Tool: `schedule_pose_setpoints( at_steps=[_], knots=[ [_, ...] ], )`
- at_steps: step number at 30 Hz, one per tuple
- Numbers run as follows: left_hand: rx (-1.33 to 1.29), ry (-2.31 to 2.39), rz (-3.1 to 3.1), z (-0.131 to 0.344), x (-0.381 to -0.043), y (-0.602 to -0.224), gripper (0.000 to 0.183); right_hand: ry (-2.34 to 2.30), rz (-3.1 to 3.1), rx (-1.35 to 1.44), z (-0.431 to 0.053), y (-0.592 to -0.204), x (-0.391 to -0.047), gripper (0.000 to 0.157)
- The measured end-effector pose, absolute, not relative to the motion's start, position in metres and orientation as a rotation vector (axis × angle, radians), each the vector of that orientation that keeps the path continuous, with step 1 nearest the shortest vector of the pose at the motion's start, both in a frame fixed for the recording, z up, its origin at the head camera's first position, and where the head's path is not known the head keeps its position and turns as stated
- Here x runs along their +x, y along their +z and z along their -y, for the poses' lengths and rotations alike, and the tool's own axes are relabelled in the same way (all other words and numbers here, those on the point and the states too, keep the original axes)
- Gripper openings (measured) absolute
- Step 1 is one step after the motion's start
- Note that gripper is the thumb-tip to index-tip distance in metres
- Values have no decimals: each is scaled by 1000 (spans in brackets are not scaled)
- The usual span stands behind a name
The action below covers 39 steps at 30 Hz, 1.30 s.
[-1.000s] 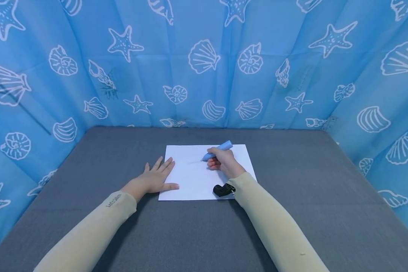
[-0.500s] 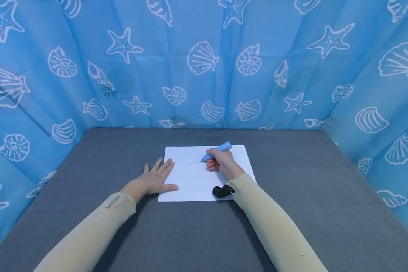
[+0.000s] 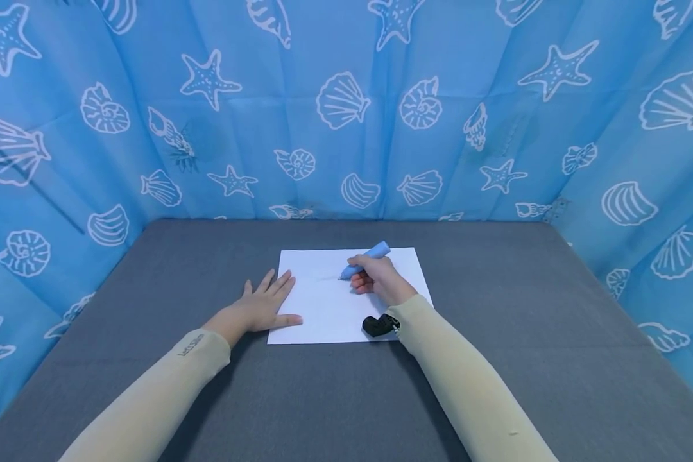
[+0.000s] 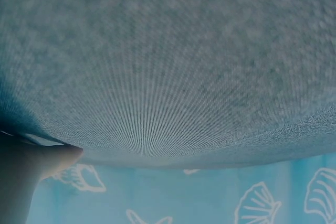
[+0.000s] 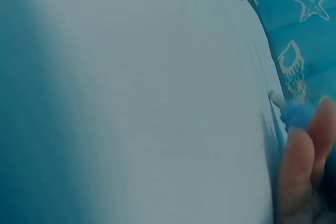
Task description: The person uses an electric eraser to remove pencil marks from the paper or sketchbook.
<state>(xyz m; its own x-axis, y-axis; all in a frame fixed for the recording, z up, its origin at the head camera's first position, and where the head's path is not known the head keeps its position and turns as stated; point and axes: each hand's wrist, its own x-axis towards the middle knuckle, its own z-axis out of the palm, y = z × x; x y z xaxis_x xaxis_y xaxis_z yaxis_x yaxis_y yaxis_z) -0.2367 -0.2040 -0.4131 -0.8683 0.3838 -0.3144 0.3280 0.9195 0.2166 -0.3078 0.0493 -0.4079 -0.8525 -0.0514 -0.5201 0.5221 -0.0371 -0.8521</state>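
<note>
A white sheet of paper (image 3: pixel 323 314) lies on the grey cloth-covered table. My left hand (image 3: pixel 260 306) rests with fingers spread over its left edge; in the left wrist view only a finger (image 4: pixel 58 158) shows at the lower left. Over the upper middle of the sheet, my right hand (image 3: pixel 378 276) grips a thick blue pen (image 3: pixel 378 249), tilted with its tip down and left at the paper. A faint thin line (image 3: pixel 326 279) lies left of the tip. In the right wrist view the pen's pale tip (image 5: pixel 275 98) is at the paper surface.
A black wrist-worn device (image 3: pixel 378 325) hangs under the right wrist, over the sheet's lower right. Blue curtains (image 3: pixel 346 147) with white shells and starfish stand behind and beside the grey table (image 3: pixel 335 404).
My right hand and the pen have shifted slightly left and toward me over the paper. The left hand stays put on the sheet. The head view has tilted slightly.
</note>
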Motion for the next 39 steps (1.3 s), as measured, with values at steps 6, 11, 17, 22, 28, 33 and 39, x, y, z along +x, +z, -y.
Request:
schedule_pose_setpoints(
  at_steps=[6, 11, 17, 22, 28, 33, 39],
  knots=[
    [523, 207, -2731, 204, -238, -415, 99, -1939, -1845, 507, -50, -408, -309, 21],
    [526, 209, -2728, 204, -237, -415, 99, -1933, -1849, 518, -50, -407, -309, 20],
    [529, 229, -2729, 204, -236, -414, 98, -1955, -1848, 545, -50, -407, -309, 20],
    [535, 249, -2732, 204, -236, -415, 98, -1960, -1855, 545, -49, -408, -308, 20],
    [544, 241, -2731, 204, -236, -415, 98, -1925, -1869, 535, -50, -407, -308, 21],
    [534, 238, -2731, 203, -237, -415, 98, -1954, -1874, 534, -49, -407, -308, 21],
    [529, 222, -2734, 202, -237, -414, 97, -1935, -1893, 501, -50, -408, -307, 21]
  ],
)
